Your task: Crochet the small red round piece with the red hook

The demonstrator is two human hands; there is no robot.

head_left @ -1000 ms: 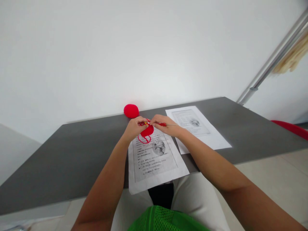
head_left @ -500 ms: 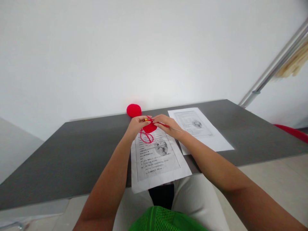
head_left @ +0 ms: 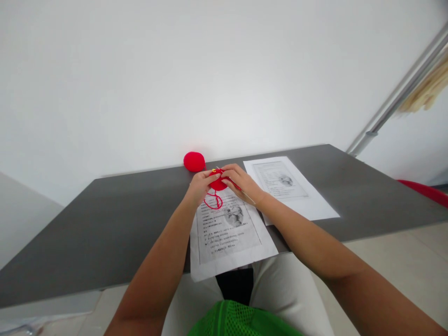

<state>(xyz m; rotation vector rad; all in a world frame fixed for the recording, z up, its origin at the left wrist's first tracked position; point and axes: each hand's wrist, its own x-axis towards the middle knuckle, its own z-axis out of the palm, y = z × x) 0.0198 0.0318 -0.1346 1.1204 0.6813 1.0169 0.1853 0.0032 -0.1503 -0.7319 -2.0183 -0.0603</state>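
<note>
Between my two hands is a small red crochet piece (head_left: 218, 184), held above a printed sheet. My left hand (head_left: 200, 185) pinches its left edge, close to a yellow stitch marker (head_left: 214, 171). In my right hand (head_left: 241, 182) is a crochet hook (head_left: 248, 197) with a red grip; its thin tip shows at the top edge of the piece and its shaft end points back toward my wrist. A loose loop of red yarn (head_left: 214, 205) hangs below the piece over the paper. Behind my left hand a red yarn ball (head_left: 194, 161) rests near the wall.
The near printed sheet (head_left: 227, 261) overhangs the front edge of the dark table (head_left: 133, 224). A second printed sheet (head_left: 308, 205) lies to the right. A white wall (head_left: 210, 84) stands behind the table, and a metal pole (head_left: 395, 102) slants at the right.
The red piece has turned to show more of its face, with the yellow marker now at its upper edge. My right hand has shifted slightly left, and the hook tilts more steeply.
</note>
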